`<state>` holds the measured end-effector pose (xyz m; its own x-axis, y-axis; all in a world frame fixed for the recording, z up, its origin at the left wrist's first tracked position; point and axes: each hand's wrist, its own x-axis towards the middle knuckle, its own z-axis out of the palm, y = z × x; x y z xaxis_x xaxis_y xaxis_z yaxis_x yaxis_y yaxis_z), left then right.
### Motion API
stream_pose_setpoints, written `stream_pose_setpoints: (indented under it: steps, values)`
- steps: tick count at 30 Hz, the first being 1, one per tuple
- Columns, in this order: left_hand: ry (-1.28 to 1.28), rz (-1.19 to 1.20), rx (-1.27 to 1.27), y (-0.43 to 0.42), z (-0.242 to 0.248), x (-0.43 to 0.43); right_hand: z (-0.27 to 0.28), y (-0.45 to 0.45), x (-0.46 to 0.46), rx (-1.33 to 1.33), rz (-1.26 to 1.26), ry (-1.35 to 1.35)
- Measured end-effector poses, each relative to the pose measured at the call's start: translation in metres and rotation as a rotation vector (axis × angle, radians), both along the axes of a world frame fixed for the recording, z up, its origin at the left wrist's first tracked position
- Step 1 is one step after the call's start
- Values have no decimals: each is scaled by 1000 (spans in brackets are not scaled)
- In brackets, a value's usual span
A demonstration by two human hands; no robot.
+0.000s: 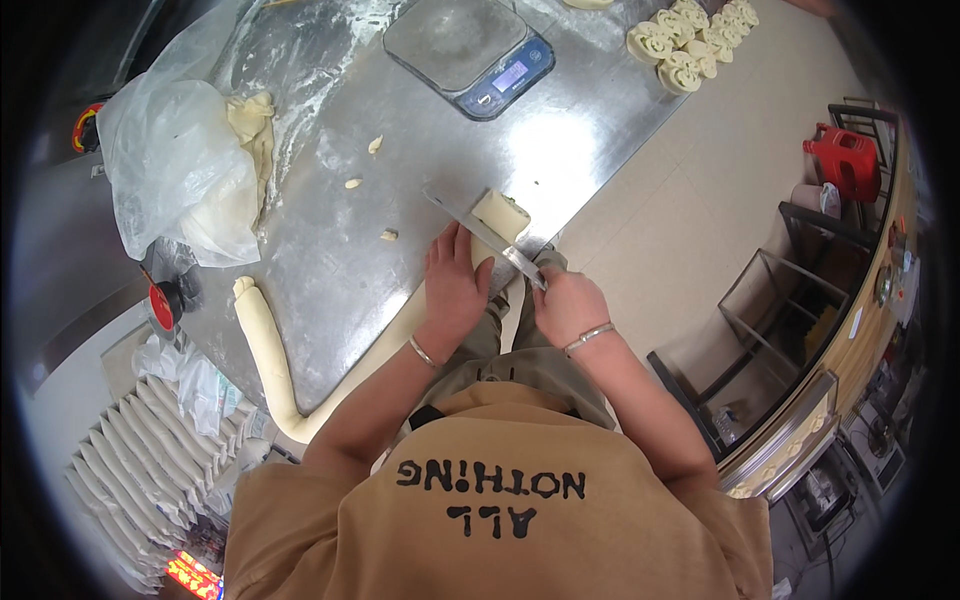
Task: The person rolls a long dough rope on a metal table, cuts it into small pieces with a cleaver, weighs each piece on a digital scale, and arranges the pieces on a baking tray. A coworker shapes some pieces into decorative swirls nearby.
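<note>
My right hand (571,306) grips the handle of a long-bladed knife (480,229). The blade lies across a long dough roll between its cut end piece (501,214) and the rest. Green filling shows at that piece's edge. My left hand (455,285) rests on the dough roll (397,337) just behind the blade, fingers held near the steel. From there the roll runs along the table's near edge, bends at the corner, and its far end (262,345) lies up on the metal table (337,277). My left forearm hides part of it.
A digital kitchen scale (457,45) stands at the back. Several shaped dough rolls (690,45) cluster at the right edge. Clear plastic sheeting (180,172) partly covers more dough (255,135) on the left. A red-and-black bowl (165,305) sits at the left edge. Small dough scraps (353,183) lie between.
</note>
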<state>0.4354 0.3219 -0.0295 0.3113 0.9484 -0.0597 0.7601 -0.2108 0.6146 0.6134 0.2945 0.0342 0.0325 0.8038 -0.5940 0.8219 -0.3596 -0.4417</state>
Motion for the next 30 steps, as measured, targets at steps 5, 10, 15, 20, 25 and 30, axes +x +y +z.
stream_pose_setpoints:
  steps: [5, 10, 15, 20, 25, 30]
  values:
    - [54, 17, -6, 1, -5, 2, -20, 33, -13, -135, 83, -27]
    - [-98, 107, -152, 12, 5, 2, -34, 43, -21, 38, 38, 59]
    - [-42, 82, -76, 34, 9, 16, -22, 22, 12, 99, -216, 358]
    - [73, -127, -15, 66, -4, 47, -14, 27, 48, 134, -388, 410]
    - [-56, 159, 183, 182, 0, 45, -23, 33, 78, 168, -404, 325]
    - [150, 27, 291, 270, 12, 41, -35, 39, 95, 89, -326, 203]
